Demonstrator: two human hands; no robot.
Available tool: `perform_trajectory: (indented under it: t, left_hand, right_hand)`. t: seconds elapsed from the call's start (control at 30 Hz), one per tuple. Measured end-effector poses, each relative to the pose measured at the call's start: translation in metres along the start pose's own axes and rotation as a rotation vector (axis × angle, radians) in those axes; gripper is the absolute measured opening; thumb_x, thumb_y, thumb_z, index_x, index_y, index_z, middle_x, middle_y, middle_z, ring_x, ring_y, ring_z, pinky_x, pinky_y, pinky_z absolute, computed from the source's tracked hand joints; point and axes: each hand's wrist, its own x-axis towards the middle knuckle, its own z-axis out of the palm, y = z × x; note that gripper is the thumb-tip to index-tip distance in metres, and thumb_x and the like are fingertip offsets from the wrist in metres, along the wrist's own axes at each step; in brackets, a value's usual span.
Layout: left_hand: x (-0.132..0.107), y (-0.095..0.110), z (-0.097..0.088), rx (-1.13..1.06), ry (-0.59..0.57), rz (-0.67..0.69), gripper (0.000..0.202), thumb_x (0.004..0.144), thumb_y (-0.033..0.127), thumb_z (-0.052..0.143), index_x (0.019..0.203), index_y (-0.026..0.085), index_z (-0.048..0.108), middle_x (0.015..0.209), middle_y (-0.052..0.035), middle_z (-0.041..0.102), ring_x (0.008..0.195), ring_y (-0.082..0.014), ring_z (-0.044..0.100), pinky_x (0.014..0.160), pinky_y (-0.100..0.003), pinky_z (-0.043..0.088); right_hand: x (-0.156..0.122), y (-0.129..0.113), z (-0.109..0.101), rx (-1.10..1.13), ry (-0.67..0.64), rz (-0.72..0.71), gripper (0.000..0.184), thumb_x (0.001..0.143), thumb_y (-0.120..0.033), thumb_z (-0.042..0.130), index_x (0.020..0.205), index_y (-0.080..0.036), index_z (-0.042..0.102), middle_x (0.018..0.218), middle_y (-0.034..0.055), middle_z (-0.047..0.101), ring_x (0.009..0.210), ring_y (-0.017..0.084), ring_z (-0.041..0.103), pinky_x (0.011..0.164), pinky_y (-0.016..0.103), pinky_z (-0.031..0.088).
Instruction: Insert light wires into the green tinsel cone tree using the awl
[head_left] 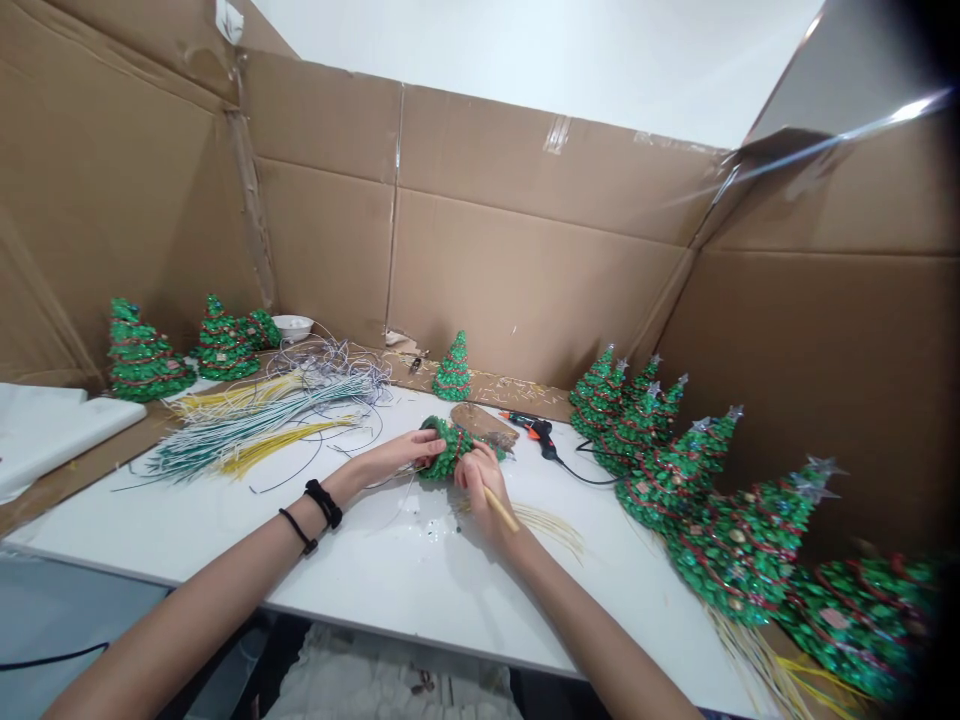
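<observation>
A small green Christmas tree with red trim lies tilted on its side above the white table. My left hand is closed around its base end. In my right hand is a thin wooden-handled tool, gripped like a pencil against the tree's side; the tool's tip is hidden. Just behind the tree lies a brown oval piece. Pale yellow strands lie under and beside my right wrist. Small bright specks are scattered on the table below the tree.
A black and orange glue gun with its cable lies right of centre. Decorated trees line the right side, others the left. Bundles of wires spread at left, near a white bowl. Cardboard walls enclose the table.
</observation>
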Motion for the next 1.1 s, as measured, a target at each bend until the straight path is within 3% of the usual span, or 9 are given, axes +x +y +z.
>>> perform_trajectory:
  t: [0.2,0.5,0.63,0.9,1.1]
  left_hand:
    - [0.001,0.002,-0.003,0.019,0.010,-0.031,0.042,0.072,0.054,0.066,0.074,0.013,0.055,0.065,0.0033,0.047,0.059,-0.0094,0.038,0.054,-0.025,0.026]
    - [0.001,0.002,-0.005,0.006,0.004,-0.041,0.042,0.073,0.054,0.065,0.072,0.014,0.052,0.063,0.0043,0.044,0.055,-0.0081,0.035,0.052,-0.026,0.022]
    - [0.001,0.000,-0.006,-0.060,-0.008,-0.061,0.041,0.072,0.052,0.068,0.076,0.014,0.053,0.062,0.0056,0.039,0.054,-0.0075,0.031,0.051,-0.025,0.021]
    - [0.004,-0.008,-0.010,-0.098,-0.037,-0.092,0.043,0.073,0.053,0.067,0.084,0.013,0.058,0.071,0.0016,0.048,0.059,-0.0084,0.035,0.053,-0.024,0.024]
    - [0.003,-0.007,-0.009,-0.092,-0.031,-0.094,0.043,0.073,0.053,0.067,0.087,0.013,0.061,0.073,0.0013,0.051,0.060,-0.0082,0.035,0.052,-0.024,0.023]
  right_hand:
    - [0.000,-0.002,0.000,-0.022,0.004,-0.019,0.038,0.095,-0.019,0.021,0.062,-0.022,0.039,0.060,-0.0017,0.048,0.064,0.015,0.049,0.098,0.040,0.032]
    - [0.001,-0.007,0.003,-0.112,0.023,-0.040,0.033,0.093,-0.016,0.026,0.063,-0.022,0.038,0.060,-0.0014,0.046,0.064,0.015,0.046,0.089,0.037,0.035]
    - [0.001,-0.007,0.005,-0.113,0.031,-0.033,0.034,0.094,-0.017,0.026,0.063,-0.022,0.038,0.059,-0.0011,0.045,0.065,0.016,0.045,0.083,0.035,0.036]
    - [-0.001,0.000,0.003,0.004,0.043,-0.038,0.037,0.094,-0.015,0.024,0.062,-0.021,0.040,0.061,-0.0012,0.050,0.064,0.014,0.049,0.089,0.037,0.034]
    - [-0.001,0.001,0.004,-0.034,0.030,-0.066,0.034,0.094,-0.015,0.026,0.063,-0.022,0.040,0.061,-0.0012,0.048,0.063,0.015,0.047,0.086,0.037,0.035]
